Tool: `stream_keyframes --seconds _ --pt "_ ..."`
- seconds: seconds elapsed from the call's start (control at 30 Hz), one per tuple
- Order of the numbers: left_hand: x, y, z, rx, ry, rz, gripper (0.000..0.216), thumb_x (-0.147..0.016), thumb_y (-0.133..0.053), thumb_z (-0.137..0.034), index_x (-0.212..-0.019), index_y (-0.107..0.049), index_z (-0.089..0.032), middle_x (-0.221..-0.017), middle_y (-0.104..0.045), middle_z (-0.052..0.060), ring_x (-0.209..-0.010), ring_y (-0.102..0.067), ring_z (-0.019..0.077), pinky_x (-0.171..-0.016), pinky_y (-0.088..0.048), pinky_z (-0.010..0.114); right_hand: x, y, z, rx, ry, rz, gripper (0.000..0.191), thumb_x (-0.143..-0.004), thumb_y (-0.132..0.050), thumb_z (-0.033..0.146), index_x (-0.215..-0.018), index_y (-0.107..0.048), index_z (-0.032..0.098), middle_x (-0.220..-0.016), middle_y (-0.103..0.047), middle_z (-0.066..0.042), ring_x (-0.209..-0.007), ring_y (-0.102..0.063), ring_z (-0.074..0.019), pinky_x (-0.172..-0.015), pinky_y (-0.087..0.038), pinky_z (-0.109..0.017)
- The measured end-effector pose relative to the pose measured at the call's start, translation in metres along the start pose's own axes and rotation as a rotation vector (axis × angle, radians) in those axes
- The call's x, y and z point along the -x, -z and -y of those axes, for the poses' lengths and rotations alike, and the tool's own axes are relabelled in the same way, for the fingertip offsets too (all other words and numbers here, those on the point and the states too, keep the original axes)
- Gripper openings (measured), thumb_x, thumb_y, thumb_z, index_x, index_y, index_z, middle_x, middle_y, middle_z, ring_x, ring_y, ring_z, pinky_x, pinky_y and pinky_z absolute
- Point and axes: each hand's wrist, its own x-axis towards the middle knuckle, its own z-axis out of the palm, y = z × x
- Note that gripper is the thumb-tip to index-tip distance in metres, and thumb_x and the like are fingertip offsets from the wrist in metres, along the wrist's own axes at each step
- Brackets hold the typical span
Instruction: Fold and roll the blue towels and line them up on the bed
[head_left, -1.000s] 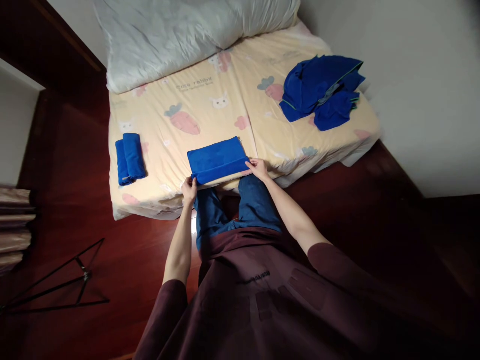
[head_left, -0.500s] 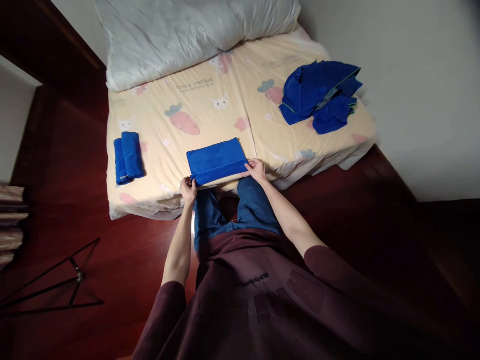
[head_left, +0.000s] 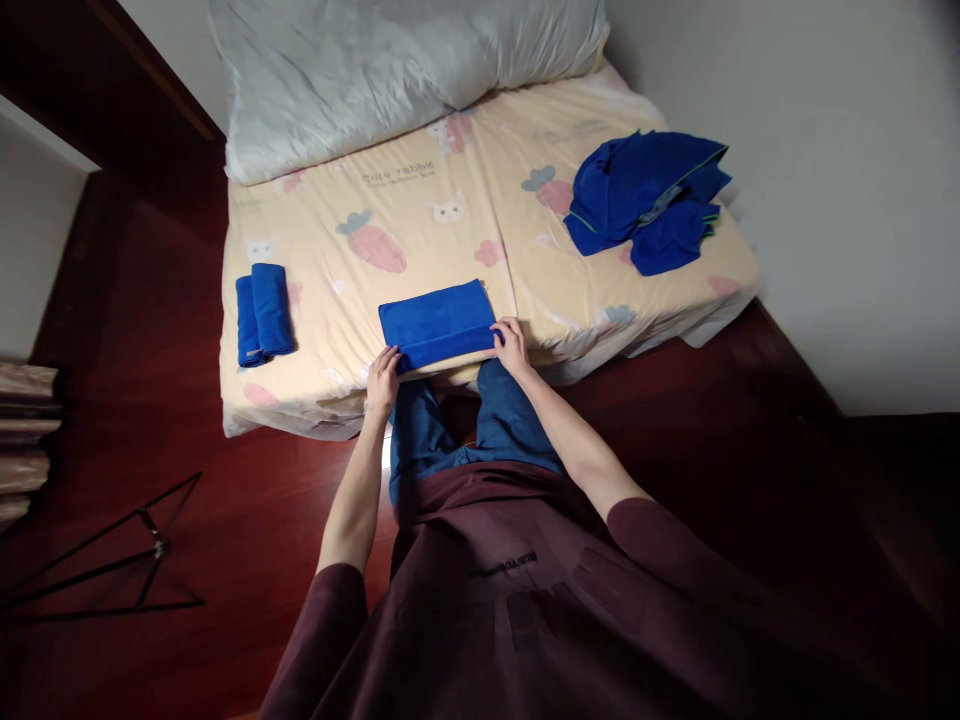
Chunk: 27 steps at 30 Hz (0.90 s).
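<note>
A folded blue towel (head_left: 437,320) lies at the near edge of a bed with a yellow carrot-print sheet (head_left: 420,230). My left hand (head_left: 383,378) grips the towel's near left corner, fingers closed on the rolled edge. At the near right corner my right hand (head_left: 512,345) pinches the same edge. Both forearms reach out from dark maroon sleeves.
Two rolled blue towels (head_left: 262,313) sit at the bed's left edge. A heap of unfolded blue towels (head_left: 645,200) lies at the far right. A grey pillow (head_left: 405,70) fills the head. A black wire stand (head_left: 112,560) rests on the dark red floor, left.
Both hands have pushed forward a little, rolling the towel's near edge further onto itself. The view shifted slightly.
</note>
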Motion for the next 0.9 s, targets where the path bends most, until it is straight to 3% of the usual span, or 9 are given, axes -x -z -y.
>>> stream_keyframes --seconds 0.13,0.23,0.33,0.43,0.6,0.73,0.9 --pt "-0.002 -0.003 0.005 -0.008 -0.023 0.067 0.057 -0.092 -0.035 -0.01 -0.147 -0.053 -0.012 -0.156 -0.051 0.015 -0.151 -0.04 0.0223 -0.127 -0.033 0.044 0.002 0.003 0.0 0.057 0.03 0.071 0.045 -0.097 -0.041 0.016 -0.131 -0.07 0.018 -0.142 -0.06 -0.014 -0.135 -0.054 -0.0271 -0.121 -0.043 -0.045" --pt "0.001 -0.005 0.008 -0.035 -0.028 0.106 0.066 -0.089 -0.046 -0.018 -0.154 -0.043 -0.01 -0.161 -0.044 0.017 -0.155 -0.034 0.0268 -0.128 -0.031 0.048 0.003 0.008 -0.003 0.08 0.091 0.118 0.051 -0.096 -0.041 0.016 -0.141 -0.065 0.018 -0.148 -0.059 -0.011 -0.141 -0.05 -0.0269 -0.123 -0.041 -0.049" --pt "0.003 -0.006 0.007 -0.076 -0.036 0.128 0.078 -0.083 -0.057 -0.024 -0.157 -0.039 -0.009 -0.164 -0.037 0.018 -0.156 -0.029 0.0326 -0.129 -0.026 0.054 0.003 0.012 -0.006 0.105 0.159 0.185 0.055 -0.094 -0.043 0.016 -0.146 -0.061 0.015 -0.154 -0.055 -0.01 -0.142 -0.05 -0.0285 -0.123 -0.04 -0.052" --pt "0.001 -0.008 0.005 -0.108 -0.03 0.135 0.082 -0.076 -0.056 -0.016 -0.156 -0.04 -0.008 -0.164 -0.037 0.018 -0.157 -0.028 0.0324 -0.13 -0.021 0.054 0.002 0.015 -0.009 0.139 0.183 0.228 0.056 -0.09 -0.051 0.018 -0.145 -0.06 0.01 -0.155 -0.053 -0.013 -0.141 -0.05 -0.0307 -0.122 -0.041 -0.051" --pt "-0.01 -0.012 -0.002 -0.104 0.018 0.109 0.073 -0.075 -0.053 -0.008 -0.147 -0.051 -0.005 -0.157 -0.047 0.024 -0.154 -0.034 0.0333 -0.129 -0.019 0.056 -0.005 0.018 -0.015 0.162 0.225 0.276 0.064 -0.082 -0.061 0.019 -0.145 -0.059 0.009 -0.155 -0.053 -0.015 -0.141 -0.051 -0.0314 -0.121 -0.042 -0.051" --pt "-0.017 -0.013 -0.005 -0.118 0.041 0.102 0.055 -0.086 -0.045 -0.008 -0.139 -0.059 -0.008 -0.151 -0.054 0.023 -0.151 -0.04 0.0322 -0.129 -0.02 0.056 -0.009 0.015 -0.017 0.175 0.212 0.25 0.065 -0.081 -0.054 0.011 -0.146 -0.058 0.014 -0.154 -0.055 -0.011 -0.138 -0.054 -0.0277 -0.12 -0.042 -0.051" --pt "-0.014 -0.008 -0.004 -0.122 0.049 0.094 0.051 -0.09 -0.041 -0.007 -0.137 -0.062 -0.013 -0.15 -0.056 0.019 -0.148 -0.044 0.0308 -0.126 -0.026 0.056 -0.008 0.011 -0.023 0.101 0.219 0.235 0.065 -0.082 -0.042 0.004 -0.144 -0.061 0.013 -0.153 -0.056 -0.011 -0.142 -0.052 -0.0233 -0.122 -0.039 -0.048"
